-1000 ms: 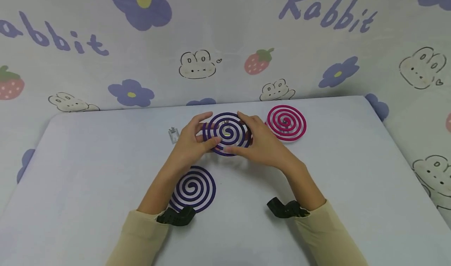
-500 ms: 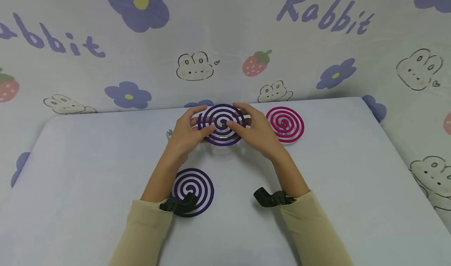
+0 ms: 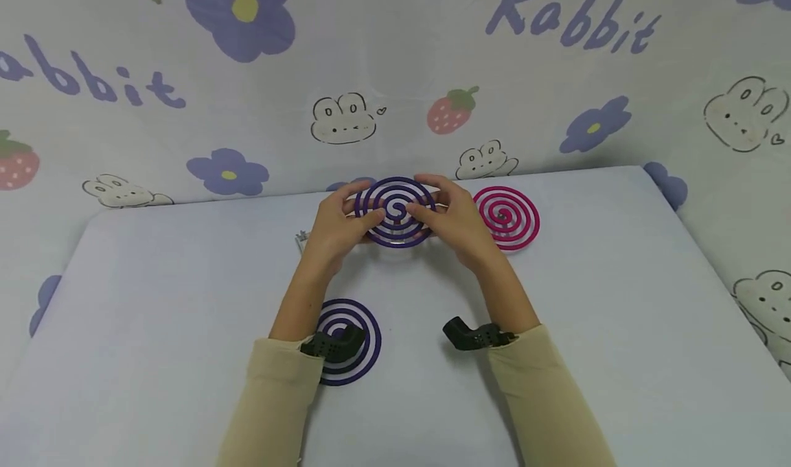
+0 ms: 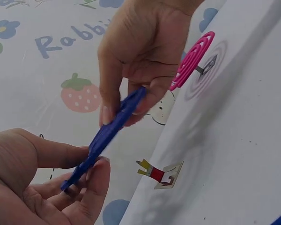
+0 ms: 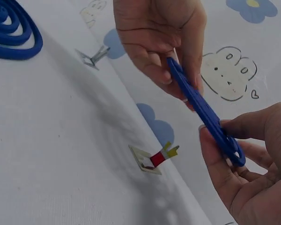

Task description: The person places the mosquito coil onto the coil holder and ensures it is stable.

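1. Blue coil (image 4: 102, 136) is now nearer the tabletop's (image 3: 618, 281) far edge, held above it.
2. Right hand (image 3: 457, 216) pinches it, thumb now inward of the rim.
3. Left hand (image 3: 338, 221) also pinches it; steadier positioning likely.

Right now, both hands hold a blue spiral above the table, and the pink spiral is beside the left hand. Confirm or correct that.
The side is wrong: the head view shows the pink spiral beside the right hand, not the left hand. Both hands do hold a blue spiral above the table.
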{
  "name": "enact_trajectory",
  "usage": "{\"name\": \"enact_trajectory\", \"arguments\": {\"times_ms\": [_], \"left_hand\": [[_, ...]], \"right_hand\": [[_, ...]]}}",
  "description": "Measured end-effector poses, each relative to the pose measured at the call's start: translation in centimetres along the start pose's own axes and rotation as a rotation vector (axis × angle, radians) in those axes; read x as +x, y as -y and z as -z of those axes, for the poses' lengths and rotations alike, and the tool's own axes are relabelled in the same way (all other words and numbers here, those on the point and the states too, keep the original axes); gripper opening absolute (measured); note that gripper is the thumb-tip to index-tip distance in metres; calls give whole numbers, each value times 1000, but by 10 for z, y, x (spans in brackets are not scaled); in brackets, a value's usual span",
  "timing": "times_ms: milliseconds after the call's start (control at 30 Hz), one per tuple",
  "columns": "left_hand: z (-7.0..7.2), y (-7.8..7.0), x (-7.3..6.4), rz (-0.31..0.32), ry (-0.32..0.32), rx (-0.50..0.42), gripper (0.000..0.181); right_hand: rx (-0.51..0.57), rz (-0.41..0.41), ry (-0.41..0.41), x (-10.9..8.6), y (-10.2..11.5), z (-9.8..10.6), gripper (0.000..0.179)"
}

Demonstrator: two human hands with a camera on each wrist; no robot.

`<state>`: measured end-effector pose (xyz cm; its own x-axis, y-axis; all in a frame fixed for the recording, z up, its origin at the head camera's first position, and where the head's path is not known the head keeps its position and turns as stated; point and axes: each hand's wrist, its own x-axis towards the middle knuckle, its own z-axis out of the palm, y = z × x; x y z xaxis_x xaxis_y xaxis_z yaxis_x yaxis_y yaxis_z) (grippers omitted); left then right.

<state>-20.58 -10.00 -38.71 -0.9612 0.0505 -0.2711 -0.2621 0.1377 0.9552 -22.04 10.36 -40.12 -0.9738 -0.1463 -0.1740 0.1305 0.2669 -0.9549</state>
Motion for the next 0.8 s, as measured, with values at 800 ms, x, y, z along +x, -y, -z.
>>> {"name": "enact_trajectory", "arguments": {"times_ms": [800], "left_hand": [[-9, 19, 13, -77, -96, 5, 62]], "right_hand": [[50, -6, -69, 8, -17, -21, 54]]}}
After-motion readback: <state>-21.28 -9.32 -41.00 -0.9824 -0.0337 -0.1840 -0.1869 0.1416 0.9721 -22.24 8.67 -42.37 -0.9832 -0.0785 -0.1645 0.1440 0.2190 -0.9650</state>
